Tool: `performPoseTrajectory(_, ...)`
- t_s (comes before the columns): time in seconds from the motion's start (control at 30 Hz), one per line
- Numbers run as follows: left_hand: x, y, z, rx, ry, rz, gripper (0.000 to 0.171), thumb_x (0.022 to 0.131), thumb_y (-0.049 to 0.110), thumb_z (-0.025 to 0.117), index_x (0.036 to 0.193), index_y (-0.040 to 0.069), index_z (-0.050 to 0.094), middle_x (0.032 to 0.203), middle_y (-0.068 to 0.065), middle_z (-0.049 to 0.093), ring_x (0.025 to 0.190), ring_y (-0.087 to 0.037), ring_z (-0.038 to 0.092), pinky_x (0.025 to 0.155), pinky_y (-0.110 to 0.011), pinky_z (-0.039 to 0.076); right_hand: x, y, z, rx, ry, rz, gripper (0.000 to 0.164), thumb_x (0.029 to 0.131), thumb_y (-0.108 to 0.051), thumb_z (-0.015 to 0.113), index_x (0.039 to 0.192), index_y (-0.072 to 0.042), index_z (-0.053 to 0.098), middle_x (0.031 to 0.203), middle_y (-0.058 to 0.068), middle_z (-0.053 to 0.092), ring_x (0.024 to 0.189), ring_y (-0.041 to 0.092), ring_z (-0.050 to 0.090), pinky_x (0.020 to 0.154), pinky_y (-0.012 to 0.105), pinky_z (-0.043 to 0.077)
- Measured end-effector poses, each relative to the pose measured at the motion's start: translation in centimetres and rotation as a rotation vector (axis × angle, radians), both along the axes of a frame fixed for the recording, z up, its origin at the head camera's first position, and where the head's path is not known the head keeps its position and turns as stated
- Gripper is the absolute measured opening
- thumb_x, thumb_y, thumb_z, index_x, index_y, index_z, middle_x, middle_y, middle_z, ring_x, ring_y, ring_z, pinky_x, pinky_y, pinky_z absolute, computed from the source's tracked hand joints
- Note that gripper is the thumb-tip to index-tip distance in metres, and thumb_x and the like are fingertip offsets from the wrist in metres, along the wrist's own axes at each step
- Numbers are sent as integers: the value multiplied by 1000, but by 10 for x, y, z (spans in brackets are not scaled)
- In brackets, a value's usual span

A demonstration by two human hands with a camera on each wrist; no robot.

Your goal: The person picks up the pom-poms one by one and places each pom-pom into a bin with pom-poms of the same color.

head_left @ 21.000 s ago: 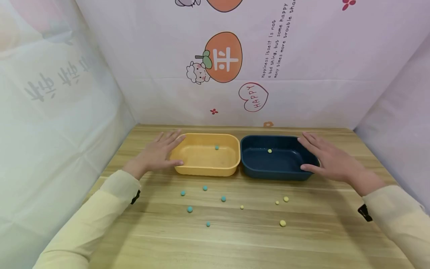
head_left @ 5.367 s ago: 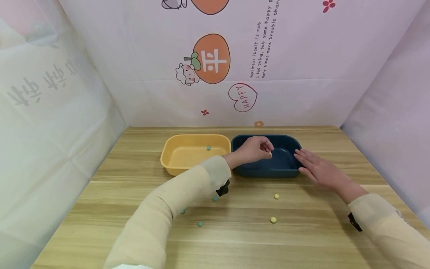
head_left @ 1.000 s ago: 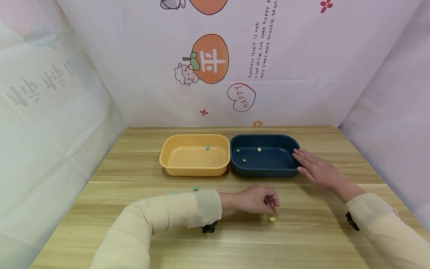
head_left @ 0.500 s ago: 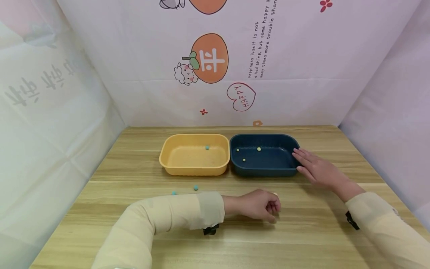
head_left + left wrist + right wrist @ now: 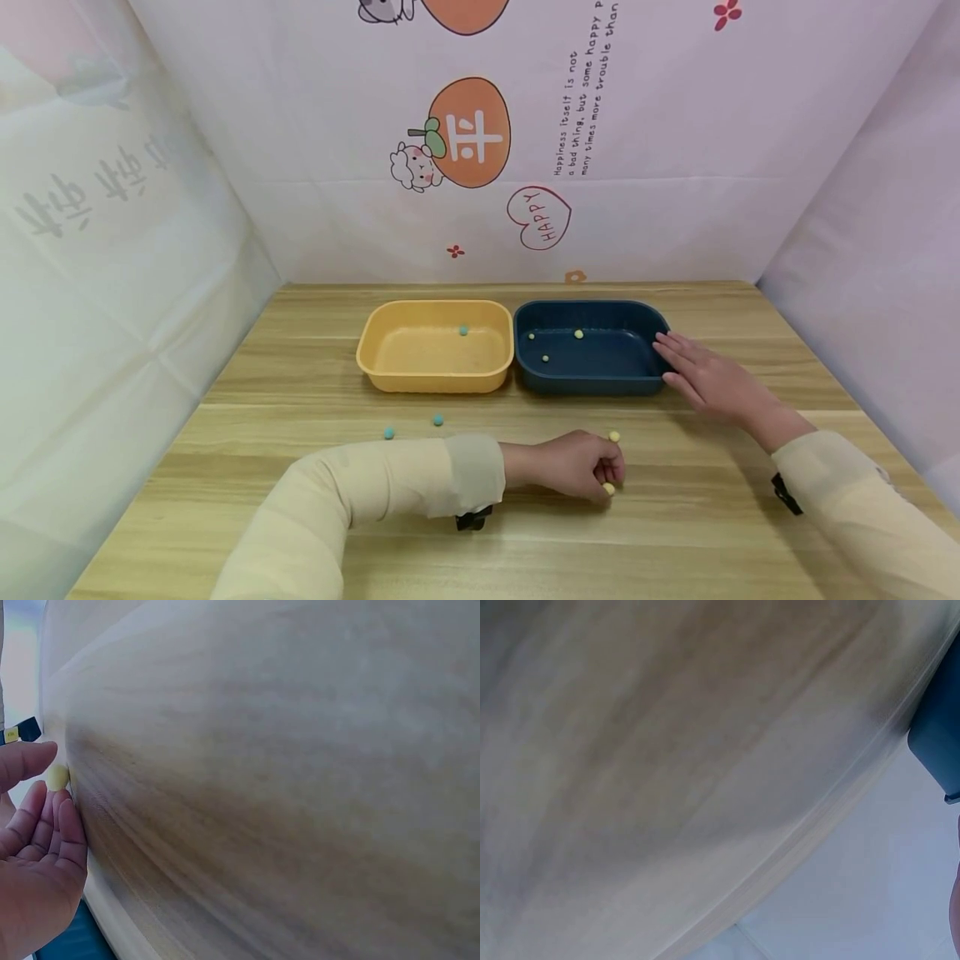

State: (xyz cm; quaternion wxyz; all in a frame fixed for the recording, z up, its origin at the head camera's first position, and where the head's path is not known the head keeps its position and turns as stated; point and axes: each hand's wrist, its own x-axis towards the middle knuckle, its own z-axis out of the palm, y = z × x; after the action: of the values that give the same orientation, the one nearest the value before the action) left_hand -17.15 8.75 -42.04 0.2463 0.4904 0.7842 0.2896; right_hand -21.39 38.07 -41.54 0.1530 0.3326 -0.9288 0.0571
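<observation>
Two small, round, matte yellow balls [image 5: 532, 337] have gone from the wood-grained table [image 5: 675, 542] into the rounded, plastic-looking navy tray [image 5: 592, 386] since the earliest head view, making three there. Since half a second ago, the bare left hand [image 5: 570, 465] has shifted slightly, baring the near yellow ball [image 5: 609, 489]; thumb and fingers appear clamped on it, though whether it is lifted I cannot tell. That tray lies at twelve o'clock from this hand; the loose yellow ball [image 5: 614, 437], just beside it at two o'clock, is the other one visible outside. Farther toward two o'clock, the right hand [image 5: 708, 379] rests straight fingers, held together, against the tray's three-o'clock end. At ten o'clock, the rounded, plastic-looking yellow tray [image 5: 438, 383] holds one round blue ball [image 5: 462, 331].
</observation>
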Motion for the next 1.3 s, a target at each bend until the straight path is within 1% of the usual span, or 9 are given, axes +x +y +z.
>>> performPoseTrajectory(0.27,0,1,0,-23,36,-12,19,81,2,77,94,9,65,82,10,58,75,3,52,69,-7,44,1,-1,1,3,0,-5,50,101,-23,52,140,8,45,143,29,42,134,42,36,117,30,13)
performPoseTrajectory(0.33,-1,2,0,-29,39,-15,19,81,1,77,94,9,65,82,9,58,74,3,52,68,-7,43,1,-1,2,1,2,-1,50,101,-23,53,140,8,45,142,29,42,133,43,38,117,32,16)
performPoseTrajectory(0.57,0,2,1,-43,59,-18,18,81,0,75,93,10,65,81,9,58,73,2,51,68,-7,43,1,-1,1,5,13,4,50,102,-24,52,140,9,45,142,29,43,133,42,38,117,30,14)
performPoseTrajectory(0.73,1,3,4,-63,60,-16,18,81,0,75,92,10,65,81,9,57,73,2,51,67,-7,42,0,1,-2,11,22,3,50,102,-24,52,140,8,45,142,29,43,133,41,38,117,30,15)
performPoseTrajectory(0.9,1,3,7,-75,58,-16,18,81,0,75,92,11,65,81,9,57,73,1,50,67,-8,42,0,1,-2,13,12,-4,51,102,-25,51,142,7,43,144,28,41,135,40,36,116,33,17)
performPoseTrajectory(1.0,0,4,6,-69,58,-16,18,81,1,75,92,11,66,81,10,57,73,1,50,67,-8,42,0,1,-2,13,9,-3,51,102,-25,51,142,7,43,144,28,41,135,40,36,116,33,17)
performPoseTrajectory(1.1,-2,5,6,-44,48,-11,17,82,1,75,92,11,66,81,9,58,73,2,51,67,-7,43,0,1,-2,10,13,-1,51,102,-24,51,141,7,44,143,28,42,135,41,36,116,32,17)
performPoseTrajectory(1.3,-8,7,11,13,22,8,16,84,3,74,96,9,66,83,9,60,75,2,54,69,-8,45,0,0,-2,4,26,2,50,102,-25,52,140,8,45,142,28,43,133,41,38,116,32,17)
